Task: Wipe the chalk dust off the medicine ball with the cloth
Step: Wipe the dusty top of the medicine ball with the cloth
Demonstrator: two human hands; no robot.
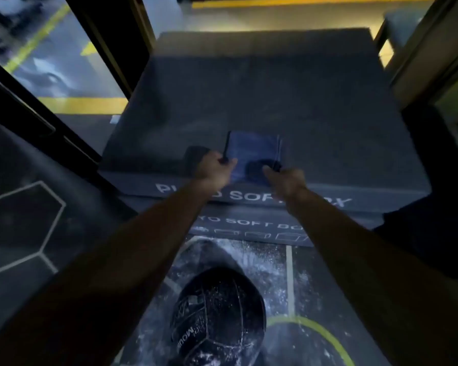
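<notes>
My left hand (pixel 214 170) and right hand (pixel 286 178) each pinched a near corner of the blue cloth (pixel 251 151), grip closed on it, stretching it flat over the dark soft box (pixel 275 96). The black medicine ball (pixel 218 318) sat on the floor (pixel 278 262) below my forearms, speckled with white chalk dust.

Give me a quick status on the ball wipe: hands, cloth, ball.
Left hand and right hand each pinch the blue cloth over the soft box. Medicine ball on floor below, chalky, untouched. Nothing in the way.
</notes>
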